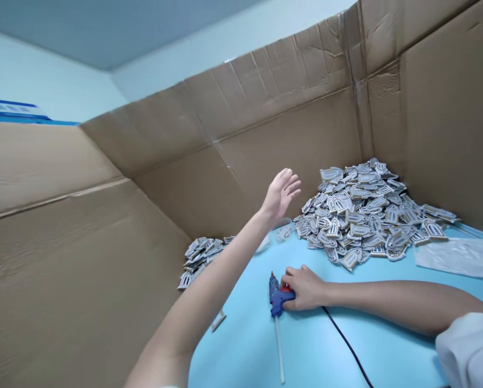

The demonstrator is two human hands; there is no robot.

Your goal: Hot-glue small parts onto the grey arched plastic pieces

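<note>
My left hand (pixel 281 193) is stretched forward in the air with its fingers extended, in front of the back cardboard wall and left of the big pile. Nothing shows in it. On the light blue table my right hand (pixel 306 289) is closed around the handle of a blue glue gun (pixel 275 296). The gun's red-tipped nozzle points away from me, and a long translucent glue stick (pixel 279 347) sticks out of its rear. Small arch-shaped grey-and-white pieces (pixel 360 210) are heaped at the back right.
A smaller pile of similar pieces (pixel 201 253) lies at the left, partly behind my left arm. One loose piece (pixel 218 321) is below it. A clear plastic bag (pixel 460 257) lies at the right. The black cord (pixel 349 345) trails toward me. Cardboard walls (pixel 241 124) enclose the table (pixel 245 358).
</note>
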